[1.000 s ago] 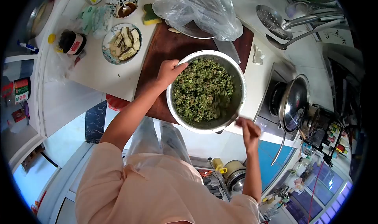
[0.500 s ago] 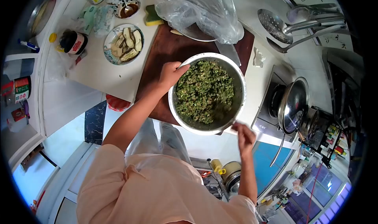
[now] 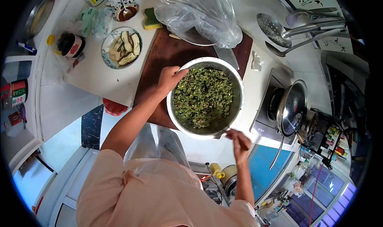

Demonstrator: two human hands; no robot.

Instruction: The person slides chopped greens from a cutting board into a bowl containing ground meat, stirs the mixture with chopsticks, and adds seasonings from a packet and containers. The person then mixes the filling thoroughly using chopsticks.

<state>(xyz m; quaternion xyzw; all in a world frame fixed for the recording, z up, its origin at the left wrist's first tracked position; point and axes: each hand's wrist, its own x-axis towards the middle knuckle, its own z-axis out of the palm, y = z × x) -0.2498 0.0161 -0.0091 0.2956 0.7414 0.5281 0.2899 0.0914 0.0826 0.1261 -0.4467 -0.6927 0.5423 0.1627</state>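
A white-rimmed metal bowl holds a chopped green filling and sits over the dark red cutting board. My left hand grips the bowl's upper left rim, thumb over the edge. Just outside the lower right rim, my right hand is closed, its fingers bunched. A thin utensil seems to run from it over the rim into the bowl; blur and the filling hide its kind. Behind the bowl, a knife blade lies on the board beside a clear plastic bag.
To the left stand a plate of sliced eggplant, a sauce bowl with a spoon, a sponge and a dark jar. On the right, a wok rests on the stove, below a hanging skimmer.
My right hand has moved left and slightly down along the bowl's rim. The filling has shifted inside the bowl. My left hand keeps its hold, and the whole view has shifted slightly.
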